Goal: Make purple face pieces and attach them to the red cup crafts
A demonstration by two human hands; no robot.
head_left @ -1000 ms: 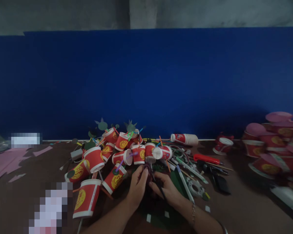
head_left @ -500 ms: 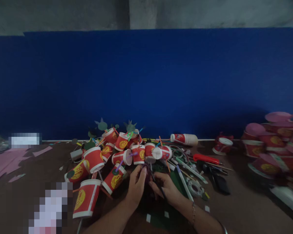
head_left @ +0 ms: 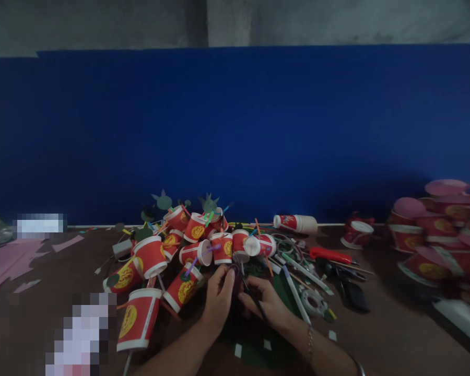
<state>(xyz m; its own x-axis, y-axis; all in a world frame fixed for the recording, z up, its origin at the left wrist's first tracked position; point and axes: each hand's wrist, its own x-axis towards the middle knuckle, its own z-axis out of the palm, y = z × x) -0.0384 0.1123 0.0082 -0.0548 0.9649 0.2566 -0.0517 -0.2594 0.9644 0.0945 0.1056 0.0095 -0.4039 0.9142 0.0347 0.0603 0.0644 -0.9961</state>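
Angled inward, the left hand (head_left: 218,296) pinches a dark-purple piece (head_left: 236,274); the right hand (head_left: 271,303) grasps scissors (head_left: 256,303).

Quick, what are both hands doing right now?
Left hand: closed, holding a dark purplish piece.
Right hand: closed around what look like dark-handled scissors.

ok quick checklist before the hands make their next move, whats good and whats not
1. Left hand has hold of the dark purple piece: ok.
2. Right hand grips the scissors-like tool: ok.
3. Tool tip clear of the left fingertips: cannot tell, too dark and close together.
4. Space just beyond the hands free of clutter: not ok, a red cup and others crowd it.
5. Tape roll out from under the hands: ok, it lies right of the right hand.
6. Red-handled tool away from the hands: ok, farther off to the right.
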